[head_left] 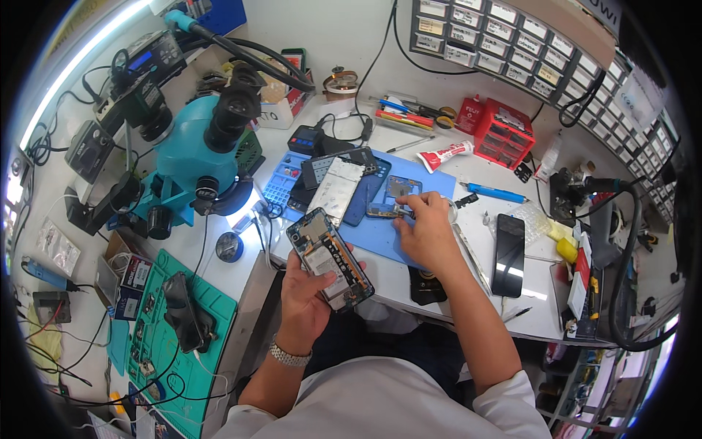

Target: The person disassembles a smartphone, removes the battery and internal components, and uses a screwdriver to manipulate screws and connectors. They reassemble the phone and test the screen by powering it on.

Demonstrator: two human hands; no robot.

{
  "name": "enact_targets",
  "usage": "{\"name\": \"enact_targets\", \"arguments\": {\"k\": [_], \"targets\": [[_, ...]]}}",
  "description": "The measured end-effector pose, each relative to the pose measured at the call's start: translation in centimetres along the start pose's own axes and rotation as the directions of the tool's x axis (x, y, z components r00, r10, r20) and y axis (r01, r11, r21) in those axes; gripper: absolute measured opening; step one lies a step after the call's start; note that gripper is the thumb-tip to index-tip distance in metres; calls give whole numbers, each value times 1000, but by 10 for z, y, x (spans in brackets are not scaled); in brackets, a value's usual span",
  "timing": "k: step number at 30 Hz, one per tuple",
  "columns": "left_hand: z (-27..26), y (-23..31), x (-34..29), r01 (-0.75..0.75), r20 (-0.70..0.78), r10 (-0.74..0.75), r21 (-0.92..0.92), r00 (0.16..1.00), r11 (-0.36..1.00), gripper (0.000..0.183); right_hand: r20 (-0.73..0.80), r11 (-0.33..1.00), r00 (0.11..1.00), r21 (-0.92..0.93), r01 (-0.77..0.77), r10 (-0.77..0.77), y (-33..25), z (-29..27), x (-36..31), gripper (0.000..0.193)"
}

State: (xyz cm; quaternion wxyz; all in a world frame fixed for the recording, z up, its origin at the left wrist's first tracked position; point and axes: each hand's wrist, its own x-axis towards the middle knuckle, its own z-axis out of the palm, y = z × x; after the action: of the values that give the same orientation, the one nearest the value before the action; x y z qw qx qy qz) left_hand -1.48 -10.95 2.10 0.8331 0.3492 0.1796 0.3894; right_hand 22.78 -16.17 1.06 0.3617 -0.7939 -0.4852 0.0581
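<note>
My left hand (308, 298) is wrapped round an opened smartphone (327, 262), its back cover off and the battery and inner boards bare. The thumb presses along the phone's side, and the phone is held tilted above the table's front edge. Over the blue mat (391, 245), my right hand (428, 227) has its fingers bent in a pinch at a second phone's inner frame (380, 210). Whatever lies between those fingertips is too small to make out. Left of that frame lie a silvery phone panel (338, 189) and a dark blue phone back (363, 196).
A blue microscope (196, 143) stands at the left, above a green work mat (228, 296) with a dark phone (184, 311). To the right are a black phone (508, 256), a blue pen-like tool (497, 192), a white-and-red tube (446, 155) and red drawers (504, 133).
</note>
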Motion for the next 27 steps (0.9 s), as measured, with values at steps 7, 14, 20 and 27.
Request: {"name": "enact_targets", "arguments": {"k": [7, 14, 20, 27], "targets": [[-14, -3, 0, -43, 37, 46, -59, 998, 997, 88, 73, 997, 997, -59, 43, -39, 4, 12, 13, 38], [-21, -9, 5, -22, 86, 34, -130, 996, 991, 95, 61, 1000, 998, -12, 10, -9, -1, -6, 6, 31], [-10, -12, 9, -40, 97, 42, -25, 994, 999, 101, 24, 999, 999, 25, 24, -24, -8, -28, -9, 33], [-5, -12, 10, 11, 115, -9, -21, 993, 1000, 105, 67, 960, 998, 281, -15, -3, -14, -51, -32, 37]]}}
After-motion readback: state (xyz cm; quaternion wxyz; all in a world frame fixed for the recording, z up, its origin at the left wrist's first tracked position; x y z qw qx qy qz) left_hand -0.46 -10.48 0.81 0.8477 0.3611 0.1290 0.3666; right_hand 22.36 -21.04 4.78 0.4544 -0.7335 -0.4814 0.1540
